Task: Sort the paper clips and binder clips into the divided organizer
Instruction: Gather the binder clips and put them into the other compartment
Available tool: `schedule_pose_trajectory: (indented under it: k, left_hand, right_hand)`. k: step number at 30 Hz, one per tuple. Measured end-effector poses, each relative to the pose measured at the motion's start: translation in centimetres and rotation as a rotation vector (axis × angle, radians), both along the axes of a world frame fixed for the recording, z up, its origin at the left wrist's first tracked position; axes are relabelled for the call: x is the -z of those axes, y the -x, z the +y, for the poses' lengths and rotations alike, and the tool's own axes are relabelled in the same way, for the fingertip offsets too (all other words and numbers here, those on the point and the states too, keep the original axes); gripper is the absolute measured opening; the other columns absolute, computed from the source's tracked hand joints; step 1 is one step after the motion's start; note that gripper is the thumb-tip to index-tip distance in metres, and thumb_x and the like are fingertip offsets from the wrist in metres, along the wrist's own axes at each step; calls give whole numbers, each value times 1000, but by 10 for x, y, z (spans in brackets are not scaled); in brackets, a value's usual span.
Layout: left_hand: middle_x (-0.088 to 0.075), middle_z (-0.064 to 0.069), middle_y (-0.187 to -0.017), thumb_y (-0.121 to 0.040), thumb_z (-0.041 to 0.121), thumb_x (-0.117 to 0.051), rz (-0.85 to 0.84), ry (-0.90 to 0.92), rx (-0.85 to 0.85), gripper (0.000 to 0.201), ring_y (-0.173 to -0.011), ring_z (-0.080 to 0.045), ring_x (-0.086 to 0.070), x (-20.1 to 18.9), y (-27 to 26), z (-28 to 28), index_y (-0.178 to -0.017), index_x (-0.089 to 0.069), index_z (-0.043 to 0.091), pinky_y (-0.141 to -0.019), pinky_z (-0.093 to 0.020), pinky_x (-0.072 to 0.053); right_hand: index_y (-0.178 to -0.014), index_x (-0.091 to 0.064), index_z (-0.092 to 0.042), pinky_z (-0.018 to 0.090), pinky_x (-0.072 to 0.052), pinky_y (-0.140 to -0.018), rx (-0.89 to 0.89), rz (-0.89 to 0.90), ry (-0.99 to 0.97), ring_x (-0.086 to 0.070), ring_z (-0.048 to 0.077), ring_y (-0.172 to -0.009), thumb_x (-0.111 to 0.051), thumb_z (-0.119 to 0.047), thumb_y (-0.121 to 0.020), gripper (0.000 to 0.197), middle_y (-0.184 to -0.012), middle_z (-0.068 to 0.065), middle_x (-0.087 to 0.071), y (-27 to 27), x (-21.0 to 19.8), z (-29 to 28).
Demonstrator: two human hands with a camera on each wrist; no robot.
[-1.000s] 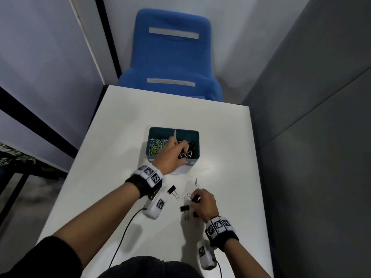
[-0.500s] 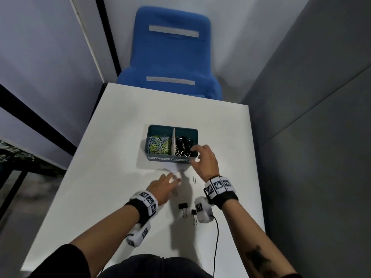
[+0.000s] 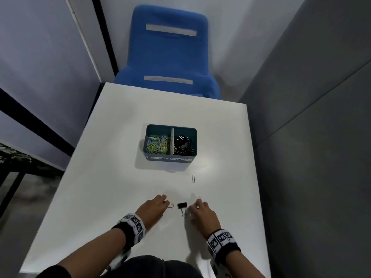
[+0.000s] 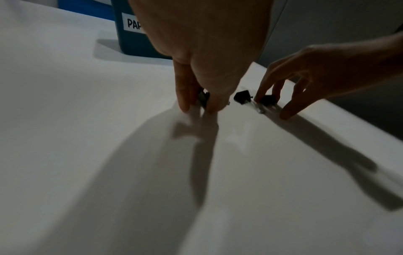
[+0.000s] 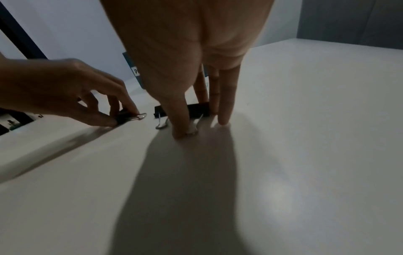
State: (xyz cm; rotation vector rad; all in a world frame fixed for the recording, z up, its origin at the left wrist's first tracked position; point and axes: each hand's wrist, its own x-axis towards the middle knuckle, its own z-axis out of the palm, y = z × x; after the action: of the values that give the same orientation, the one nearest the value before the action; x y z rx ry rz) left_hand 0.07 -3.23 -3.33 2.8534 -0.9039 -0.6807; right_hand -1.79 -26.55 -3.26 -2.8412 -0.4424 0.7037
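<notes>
White table (image 3: 124, 149), left fingers (image 5: 130, 105) pinching binder clip (image 5: 125, 116)

Three loose binder clips (image 3: 182, 205) (one pinched in the left hand (image 3: 152, 207), two at the right hand (image 3: 202, 214) fingertips), one paper clip (image 3: 193, 178) beyond, one two-compartment organizer (image 3: 170, 158).

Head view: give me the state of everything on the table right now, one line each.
Organizer: upright, both compartments part-filled.
Left hand: pinches a binder clip on the table.
Right hand: fingers down around a second binder clip.
Third binder clip: loose between the hands.
Paper clip: loose, unsorted.
</notes>
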Motion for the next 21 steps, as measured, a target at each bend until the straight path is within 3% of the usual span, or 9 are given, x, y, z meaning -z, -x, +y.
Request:
schedule_pose_trajectory:
  k: [2, 5, 8, 10, 13, 16, 18, 21]
  left_hand:
    - [-52, 3, -76, -42, 18, -83, 4, 54, -31, 49, -58, -17, -54, -11, -9, -3, -77, -50, 22, -34, -24, -25]
    - [-57, -2, -84, -57, 22, -78, -145, 111, -61, 36, -69, -20, -57, -38, -41, -12, -86, -56, 18, -39, -26, -33]
    - [-57, -5, -100, -81, 19, -63, -214, 172, -179, 25, -83, -21, -56, -67, -85, -18, -105, -58, 13, -55, -32, -51]
    - [-55, -3, -105, -88, 18, -58, -259, 246, -253, 25, -83, -16, -54, -85, -112, -22, -112, -57, 15, -61, -27, -53]
    - [-56, -4, -110, -88, 21, -64, -299, 351, -359, 38, -84, -16, -57, -102, -140, -26, -124, -53, 14, -62, -26, -53]
    - [-55, -3, -112, -89, 22, -62, -333, 370, -383, 36, -88, -16, -57, -105, -138, -30, -123, -53, 13, -61, -29, -55]
    - [-56, -2, -105, -91, 14, -56, -290, 374, -340, 23, -82, -14, -56, -96, -120, -33, -114, -58, 13, -63, -28, -54]
    - [-59, -4, -107, -91, 14, -50, -157, 281, -207, 23, -94, -21, -57, -66, -80, -36, -112, -60, 13, -73, -36, -53]
  right_hand:
    - [-77, -61, -32, 23, -30, -38, 0, -42, 12, -55, 16, -66, -83, -21, -58, 31, -77, -7, -52, -1, 8, -1]
    - [-72, -63, -31, 23, -28, -40, 44, -77, -26, -54, 16, -61, -80, -20, -64, 22, -72, -7, -51, -4, 12, -2]
    - [-78, -59, -24, 27, -30, -43, 88, -40, -38, -56, 22, -66, -72, -12, -69, 20, -78, -3, -55, -9, 9, -1]
    - [-87, -55, -16, 32, -33, -48, 120, -23, -41, -57, 29, -75, -60, -5, -74, 18, -88, 4, -57, -12, 7, 1]
    - [-85, -52, -13, 35, -34, -54, 119, 8, -34, -57, 33, -80, -54, -3, -75, 14, -90, 7, -57, -15, 7, 1]
    - [-82, -54, -14, 32, -34, -57, 144, 15, -76, -57, 31, -80, -56, -14, -79, 4, -88, 5, -56, -22, 0, 0]
    - [-84, -56, -15, 30, -35, -59, 211, -2, -129, -57, 28, -80, -59, -25, -79, 11, -89, 3, -56, -36, -16, -1]
    - [-89, -59, -18, 27, -37, -64, 267, -37, -198, -57, 25, -79, -66, -30, -73, 21, -91, 2, -56, -74, -52, 0]
